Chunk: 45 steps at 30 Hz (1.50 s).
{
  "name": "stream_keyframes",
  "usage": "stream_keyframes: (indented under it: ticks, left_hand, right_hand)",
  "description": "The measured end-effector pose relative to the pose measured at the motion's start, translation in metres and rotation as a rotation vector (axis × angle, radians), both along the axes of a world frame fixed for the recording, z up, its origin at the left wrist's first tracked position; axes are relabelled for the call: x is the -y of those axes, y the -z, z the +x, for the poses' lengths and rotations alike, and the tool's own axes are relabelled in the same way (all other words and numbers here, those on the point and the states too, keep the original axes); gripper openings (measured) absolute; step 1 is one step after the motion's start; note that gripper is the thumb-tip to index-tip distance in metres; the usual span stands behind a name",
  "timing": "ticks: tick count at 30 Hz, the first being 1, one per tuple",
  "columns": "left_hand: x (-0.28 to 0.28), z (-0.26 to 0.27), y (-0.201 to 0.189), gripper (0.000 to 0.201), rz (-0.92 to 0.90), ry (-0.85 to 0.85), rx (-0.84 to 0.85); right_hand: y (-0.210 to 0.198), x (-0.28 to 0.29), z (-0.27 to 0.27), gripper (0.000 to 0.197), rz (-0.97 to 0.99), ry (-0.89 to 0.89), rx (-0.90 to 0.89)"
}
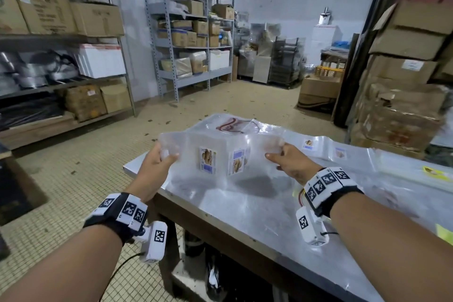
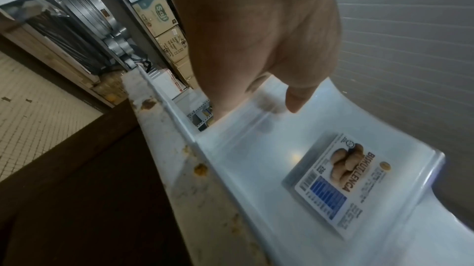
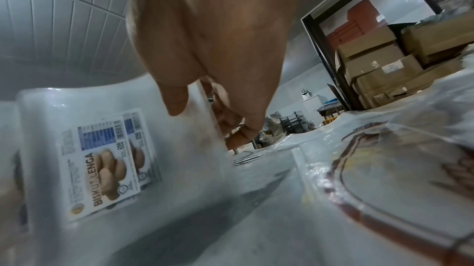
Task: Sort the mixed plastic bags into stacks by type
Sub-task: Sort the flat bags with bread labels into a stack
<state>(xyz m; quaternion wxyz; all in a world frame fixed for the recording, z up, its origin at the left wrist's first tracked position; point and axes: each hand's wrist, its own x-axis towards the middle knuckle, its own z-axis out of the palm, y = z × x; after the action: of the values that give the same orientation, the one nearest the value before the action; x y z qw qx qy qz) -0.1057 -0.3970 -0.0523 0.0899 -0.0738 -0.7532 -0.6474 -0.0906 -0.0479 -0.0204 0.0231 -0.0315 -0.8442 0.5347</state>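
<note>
A small stack of clear plastic bags (image 1: pixel 220 152) with biscuit labels hangs bowed above the steel table (image 1: pixel 257 216), held by both hands. My left hand (image 1: pixel 166 154) pinches its left end and my right hand (image 1: pixel 277 152) pinches its right end. The label (image 2: pixel 343 185) reads "Biskut Lenga", and the same label (image 3: pixel 102 165) shows in the right wrist view, with a second label just behind it. My left hand (image 2: pixel 279 96) and right hand (image 3: pixel 205 112) have thumb in front and fingers behind the plastic.
More clear bags lie on the table: one with a red printed logo (image 1: pixel 232 124) at the far end, others with small labels (image 1: pixel 308 143) toward the right. Shelves of cartons (image 1: pixel 61 44) stand left, stacked boxes (image 1: pixel 402 95) right. Tiled floor (image 1: pixel 73 167) lies beside the table.
</note>
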Motion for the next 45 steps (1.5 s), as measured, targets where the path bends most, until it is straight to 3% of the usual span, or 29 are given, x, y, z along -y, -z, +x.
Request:
stream_keyframes:
  ticks: [6,10,14,15,19,25,29,35,42,45]
  left_hand:
    - [-0.004,-0.008,0.006,0.015,0.013,-0.083,-0.03]
    - [-0.004,-0.002,0.005,0.022,0.038,-0.06,-0.042]
    - [-0.005,0.005,0.007,0.035,0.178,-0.084,0.028]
    - [-0.006,0.005,0.008,0.034,0.171,-0.088,0.035]
    - [-0.011,0.008,0.009,0.023,0.017,-0.072,0.018]
    - [-0.039,-0.007,-0.016,0.005,-0.149,-0.198,-0.003]
    - [-0.085,-0.032,-0.047,0.02,-0.094,-0.109,-0.045]
    - [-0.197,-0.092,-0.082,0.035,-0.267,0.123,-0.07]
    - [-0.329,-0.147,-0.082,0.042,-0.459,0.197,-0.068]
    - [-0.367,-0.17,-0.071,0.042,-0.559,0.206,-0.023]
  right_hand:
    - [-0.001,0.004,0.006,0.037,-0.005,0.085,-0.063]
    - [0.001,0.006,0.011,0.029,-0.035,0.055,-0.025]
    - [0.007,0.005,0.011,0.071,-0.053,0.027,0.005]
    - [0.008,0.006,0.011,0.071,-0.053,0.025,0.001]
    - [0.009,0.012,0.014,0.025,-0.039,0.0,-0.059]
    - [-0.006,-0.003,0.011,0.018,-0.085,0.096,-0.14]
    - [-0.032,-0.052,0.009,0.027,-0.117,0.215,-0.208]
    - [-0.057,-0.153,0.0,0.04,0.012,0.455,-0.218]
    - [-0.038,-0.255,-0.013,0.053,0.062,0.665,-0.152]
    - [-0.022,-0.286,-0.024,0.068,0.073,0.686,-0.083]
